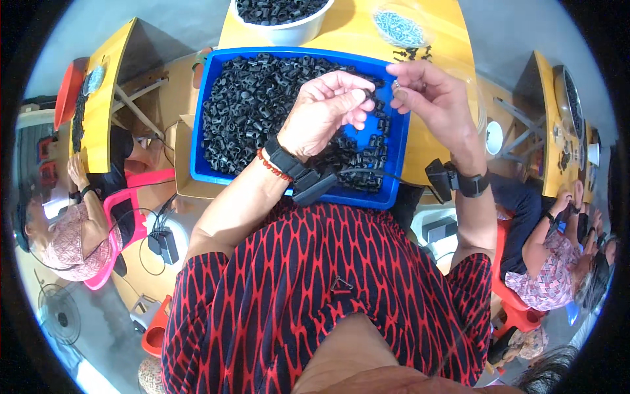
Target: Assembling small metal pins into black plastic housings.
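Note:
Over the right part of a blue tray (392, 187), my left hand (315, 115) is closed in a pinch on a small black plastic part (369, 94). Just right of it, my right hand (436, 102) pinches a tiny shiny metal piece (395, 85), too small to name for certain. The two sets of fingertips are close together but apart. Beneath them, the tray holds a deep heap of similar black plastic parts (249, 105), thinner toward the right, where blue bottom shows.
A white bowl (289, 33) of black parts stands beyond the tray on the yellow table (354, 26). Right of it lies a clear dish of light-blue pieces (399, 27), with small dark screw-like bits (413, 54) nearby. Co-workers (79, 243) sit at tables on both sides.

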### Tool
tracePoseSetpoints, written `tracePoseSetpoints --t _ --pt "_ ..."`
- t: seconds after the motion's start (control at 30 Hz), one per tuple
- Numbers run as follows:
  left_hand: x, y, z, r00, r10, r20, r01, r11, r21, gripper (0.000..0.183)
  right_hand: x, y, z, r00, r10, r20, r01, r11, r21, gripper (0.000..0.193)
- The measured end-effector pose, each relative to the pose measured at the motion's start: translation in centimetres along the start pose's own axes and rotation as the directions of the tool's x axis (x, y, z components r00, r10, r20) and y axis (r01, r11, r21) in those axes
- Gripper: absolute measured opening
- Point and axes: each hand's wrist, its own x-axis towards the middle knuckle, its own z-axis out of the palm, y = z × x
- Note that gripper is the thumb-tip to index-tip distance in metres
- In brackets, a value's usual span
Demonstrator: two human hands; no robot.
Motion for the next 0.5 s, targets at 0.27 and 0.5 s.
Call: tracePoseSetpoints --t 0.27,0.5 --pt "0.0 -0.3 -0.3 0.999 0.026 -0.026 -0.027 0.999 -0.045 0.02 0.4 1.0 2.2 0.992 0.077 -0.099 -0.04 0.945 0.325 0.02" --pt "-0.1 -0.3 0.0 0.999 0.033 -0.026 -0.033 0.999 0.001 0.021 -0.1 2.2 2.5 0.995 0.072 -0.072 -0.035 0.907 0.42 0.019"
